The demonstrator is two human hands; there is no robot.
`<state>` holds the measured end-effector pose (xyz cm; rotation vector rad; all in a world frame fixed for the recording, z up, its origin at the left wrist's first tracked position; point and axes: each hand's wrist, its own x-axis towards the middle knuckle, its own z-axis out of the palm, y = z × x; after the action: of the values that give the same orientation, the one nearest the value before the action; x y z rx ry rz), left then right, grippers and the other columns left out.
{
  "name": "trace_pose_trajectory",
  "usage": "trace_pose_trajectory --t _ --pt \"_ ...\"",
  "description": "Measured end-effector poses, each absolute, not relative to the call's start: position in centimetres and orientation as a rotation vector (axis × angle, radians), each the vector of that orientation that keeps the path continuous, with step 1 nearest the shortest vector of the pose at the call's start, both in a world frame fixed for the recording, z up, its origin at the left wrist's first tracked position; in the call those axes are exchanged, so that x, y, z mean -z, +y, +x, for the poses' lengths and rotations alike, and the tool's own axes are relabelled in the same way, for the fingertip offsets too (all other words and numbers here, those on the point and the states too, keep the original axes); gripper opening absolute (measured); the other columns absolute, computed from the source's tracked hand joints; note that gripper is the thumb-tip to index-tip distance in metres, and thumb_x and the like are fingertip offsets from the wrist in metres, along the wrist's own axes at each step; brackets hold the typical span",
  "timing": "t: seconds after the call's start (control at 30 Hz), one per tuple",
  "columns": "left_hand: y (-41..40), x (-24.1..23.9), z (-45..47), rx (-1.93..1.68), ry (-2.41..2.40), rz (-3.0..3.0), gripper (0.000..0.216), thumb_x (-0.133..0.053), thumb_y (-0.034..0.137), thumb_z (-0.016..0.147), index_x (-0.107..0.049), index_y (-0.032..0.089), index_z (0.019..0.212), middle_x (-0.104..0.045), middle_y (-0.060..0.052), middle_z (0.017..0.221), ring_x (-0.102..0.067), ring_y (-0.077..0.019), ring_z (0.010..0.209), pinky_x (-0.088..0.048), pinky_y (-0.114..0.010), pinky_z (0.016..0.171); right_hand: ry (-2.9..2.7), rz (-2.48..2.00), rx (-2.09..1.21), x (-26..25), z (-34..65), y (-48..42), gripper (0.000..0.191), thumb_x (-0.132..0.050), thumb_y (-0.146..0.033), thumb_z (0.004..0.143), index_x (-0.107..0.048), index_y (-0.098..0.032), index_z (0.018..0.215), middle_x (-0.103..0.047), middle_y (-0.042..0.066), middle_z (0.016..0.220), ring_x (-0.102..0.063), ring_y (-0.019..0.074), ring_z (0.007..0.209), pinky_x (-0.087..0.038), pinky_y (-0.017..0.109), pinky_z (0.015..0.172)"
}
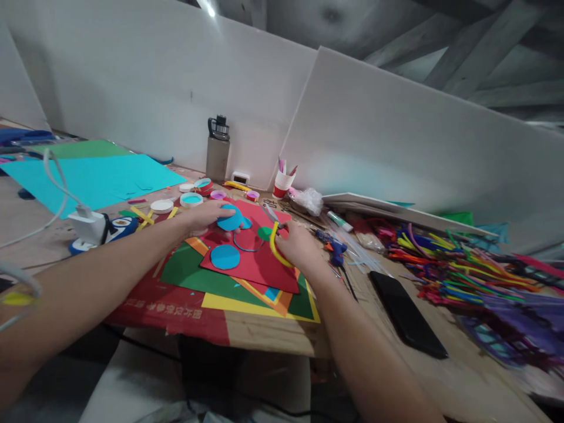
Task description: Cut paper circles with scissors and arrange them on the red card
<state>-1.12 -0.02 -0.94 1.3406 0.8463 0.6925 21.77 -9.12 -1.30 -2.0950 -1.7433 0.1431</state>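
The cutting seems partway: one cut blue disc (224,257) lies on the red sheet (259,267) mid-surface, the left hand (202,216) has its fingers clamped on a second blue disc (230,221), and the right hand (299,249) has its fingers closed round the scissors (274,239).

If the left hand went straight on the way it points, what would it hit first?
Probably the scissors held in the right hand: the left hand, resting on a blue paper circle, points across the red sheet toward them; depth is unclear.
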Motion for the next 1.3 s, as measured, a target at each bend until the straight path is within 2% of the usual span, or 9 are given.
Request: trace_pose_trajectory --t 0.2,0.37,0.53,0.73,0.9,1.03,1.1,1.17,1.3 --pt "-0.1 1.0 -1.0 -0.709 0.722 1.239 0.036 -0.074 0.007 0.07 -0.058 0.015 0.101 -0.073 -0.012 0.091 -0.073 -0.0254 0.083 -0.062 -0.033 0.06 -1.868 -2.255 -0.093 2.9 22.1 -8.0 0.039 -0.06 -0.032 0.084 -0.062 -0.009 0.116 -0.064 0.026 0.112 -0.064 0.034 0.099 -0.047 0.04 0.081" --pt "-0.2 0.8 -1.1 -0.755 0.652 1.178 0.045 -0.068 -0.004 0.067 -0.057 0.015 0.107 -0.073 -0.012 0.095 -0.073 -0.0262 0.089 -0.063 -0.035 0.068 -1.982 -2.087 0.192 2.1 21.1 -9.0 0.03 -0.064 -0.031 0.084 -0.069 -0.016 0.11 -0.061 0.024 0.115 -0.051 0.0395 0.113 -0.04 0.053 0.09" --pt "-0.1 0.7 -1.0 -0.829 0.74 1.116 0.014 -0.065 0.009 0.078 -0.061 0.01 0.092 -0.072 -0.013 0.088 -0.073 -0.0252 0.082 -0.062 -0.034 0.062 -2.397 -1.627 -0.053 2.6 19.0 -9.4 0.018 -0.058 -0.022 0.09 -0.068 -0.021 0.106 -0.063 0.01 0.113 -0.054 0.0255 0.108 -0.039 0.041 0.091" --pt "1.0 -0.2 -1.7 -1.091 0.822 1.056 0.005 -0.065 0.019 0.084 -0.064 0.015 0.087 -0.07 -0.004 0.078 -0.065 -0.0134 0.062 -0.056 -0.026 0.054 -2.281 -1.566 -0.099 2.9 17.9 -9.0 0.013 -0.05 -0.014 0.092 -0.063 -0.015 0.09 -0.066 0.01 0.099 -0.057 0.0219 0.095 -0.038 0.038 0.088" --pt "3.2 -1.3 -3.6 -1.389 0.812 0.939 0.006 -0.061 0.021 0.086 -0.062 0.016 0.087 -0.068 -0.001 0.073 -0.059 -0.0101 0.059 -0.046 -0.02 0.049 -2.037 -1.252 -0.551 -0.9 18.9 -11.4 0.009 -0.054 -0.023 0.091 -0.062 -0.018 0.091 -0.066 0.002 0.088 -0.058 0.0154 0.083 -0.044 0.03 0.079" --pt "3.1 -1.2 -3.8 -1.267 0.905 1.05 0.01 -0.069 0.021 0.078 -0.062 0.014 0.081 -0.066 -0.001 0.069 -0.056 -0.009 0.056 -0.041 -0.019 0.047 -2.364 -0.823 -1.425 -3.5 18.8 -14.1 0.013 -0.065 -0.03 0.085 -0.068 -0.019 0.091 -0.07 0.002 0.09 -0.065 0.0159 0.085 -0.051 0.029 0.079" --pt "2.2 -1.0 -3.2 -1.112 0.879 1.189 0.014 -0.072 0.022 0.075 -0.063 0.013 0.08 -0.065 -0.002 0.07 -0.058 -0.0102 0.059 -0.046 -0.021 0.053 -2.272 -0.906 -1.22 -3.4 18.4 -14.3 0.018 -0.068 -0.033 0.084 -0.068 -0.02 0.097 -0.07 0.003 0.096 -0.064 0.0167 0.09 -0.051 0.031 0.084" --pt "1.1 -0.9 -2.4 -0.979 0.846 1.36 0.02 -0.076 0.027 0.072 -0.064 0.014 0.081 -0.064 -0.002 0.069 -0.058 -0.0105 0.059 -0.045 -0.021 0.054 -2.02 -1.124 -0.699 -2.5 18.0 -13.5 0.029 -0.067 -0.035 0.085 -0.064 -0.022 0.111 -0.066 0.006 0.11 -0.062 0.018 0.097 -0.05 0.034 0.088" --pt "-0.5 -0.7 -1.3 -0.848 0.847 1.644 0.029 -0.079 0.034 0.067 -0.064 0.016 0.083 -0.061 0.0 0.067 -0.052 -0.009 0.054 -0.034 -0.019 0.044 -1.961 -1.294 -0.264 -0.5 17.3 -11.0 0.076 -0.076 -0.036 0.077 -0.039 -0.027 0.143 -0.045 0.013 0.139 -0.05 0.0252 0.123 -0.049 0.04 0.096"
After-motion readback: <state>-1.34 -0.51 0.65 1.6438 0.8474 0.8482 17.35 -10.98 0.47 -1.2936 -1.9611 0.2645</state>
